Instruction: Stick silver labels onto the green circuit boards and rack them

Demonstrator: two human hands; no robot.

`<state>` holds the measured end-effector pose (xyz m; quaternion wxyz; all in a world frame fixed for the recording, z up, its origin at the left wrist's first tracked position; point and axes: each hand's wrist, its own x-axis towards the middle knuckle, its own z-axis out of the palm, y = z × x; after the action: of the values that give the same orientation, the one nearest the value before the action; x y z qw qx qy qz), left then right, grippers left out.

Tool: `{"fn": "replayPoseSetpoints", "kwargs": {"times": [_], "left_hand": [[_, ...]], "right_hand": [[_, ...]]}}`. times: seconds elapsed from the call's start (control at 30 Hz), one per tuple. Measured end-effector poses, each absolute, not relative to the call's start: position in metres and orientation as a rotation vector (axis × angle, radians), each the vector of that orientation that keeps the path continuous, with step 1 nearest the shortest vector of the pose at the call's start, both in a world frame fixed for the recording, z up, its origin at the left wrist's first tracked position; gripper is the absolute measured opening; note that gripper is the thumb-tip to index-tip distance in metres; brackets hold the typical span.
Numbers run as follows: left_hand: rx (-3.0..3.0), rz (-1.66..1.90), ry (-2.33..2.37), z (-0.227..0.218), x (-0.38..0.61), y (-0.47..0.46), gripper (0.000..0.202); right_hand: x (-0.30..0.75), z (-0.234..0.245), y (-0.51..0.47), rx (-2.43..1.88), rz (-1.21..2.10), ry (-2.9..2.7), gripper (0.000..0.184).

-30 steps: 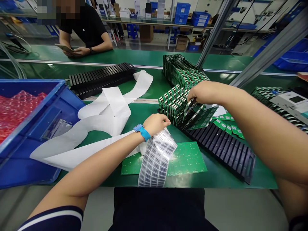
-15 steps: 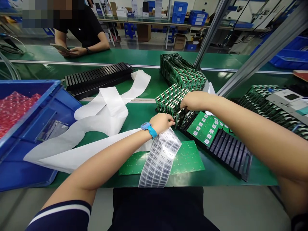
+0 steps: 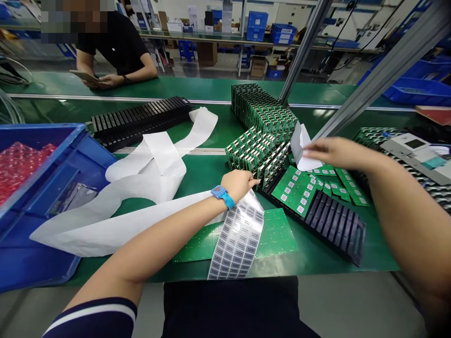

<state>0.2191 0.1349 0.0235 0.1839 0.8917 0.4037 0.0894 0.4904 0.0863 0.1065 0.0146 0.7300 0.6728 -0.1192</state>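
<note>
My left hand (image 3: pixel 239 184) is closed in a pinch at the upper end of a strip of printed silver labels (image 3: pixel 237 244), which hangs down over a bare green circuit board (image 3: pixel 278 232). The strip's long white backing (image 3: pixel 141 230) runs loosely leftward beneath my forearm. My right hand (image 3: pixel 326 152), smeared by motion, has its fingertips at the edge of a folded white paper (image 3: pixel 303 149); its grip is unclear. Between the hands, circuit boards (image 3: pixel 273 164) stand upright in a black slotted rack (image 3: pixel 333 225). Flat green boards with white labels (image 3: pixel 296 188) lie over the rack.
Behind the rack is a dense block of upright boards (image 3: pixel 262 108). Another black rack (image 3: pixel 141 117) lies back left, beside a blue bin (image 3: pixel 81 155) holding red bubble wrap. A metal post slants at right, near a grey device (image 3: pixel 419 150). Across the bench a person holds a phone.
My right hand has left the upright boards in the rack and moved right to the white paper. My left hand and the label strip have shifted slightly right. The view has tilted a little.
</note>
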Motion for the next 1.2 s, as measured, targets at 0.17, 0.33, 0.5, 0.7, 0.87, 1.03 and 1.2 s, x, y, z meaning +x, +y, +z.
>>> {"fn": "replayPoseSetpoints", "kwargs": {"times": [0.17,0.33,0.5,0.7,0.87,1.03,1.2], "left_hand": [[2.502,0.214,1.177,0.035,0.199,0.147,0.032],[2.476,0.212,1.281,0.051,0.17,0.174,0.026],[2.433,0.173,1.292,0.045,0.152,0.186,0.025],[2.405,0.135,1.3,0.036,0.143,0.186,0.027],[2.403,0.099,1.275,0.036,0.142,0.183,0.027],[2.419,0.0,1.228,0.031,0.151,0.175,0.024],[2.43,-0.083,1.158,0.022,0.165,0.166,0.023]], "right_hand": [[0.508,0.027,0.005,2.289,-0.392,1.89,0.113],[0.479,-0.01,-0.016,2.192,-0.254,2.179,0.1],[0.469,0.008,-0.009,2.008,-0.16,2.292,0.082],[0.449,0.042,0.006,1.655,0.126,2.266,0.047],[0.398,0.074,0.027,1.474,0.225,2.035,0.046],[0.355,0.093,0.062,1.42,0.161,2.038,0.026],[0.361,0.102,0.081,1.326,0.096,2.205,0.021]]}}
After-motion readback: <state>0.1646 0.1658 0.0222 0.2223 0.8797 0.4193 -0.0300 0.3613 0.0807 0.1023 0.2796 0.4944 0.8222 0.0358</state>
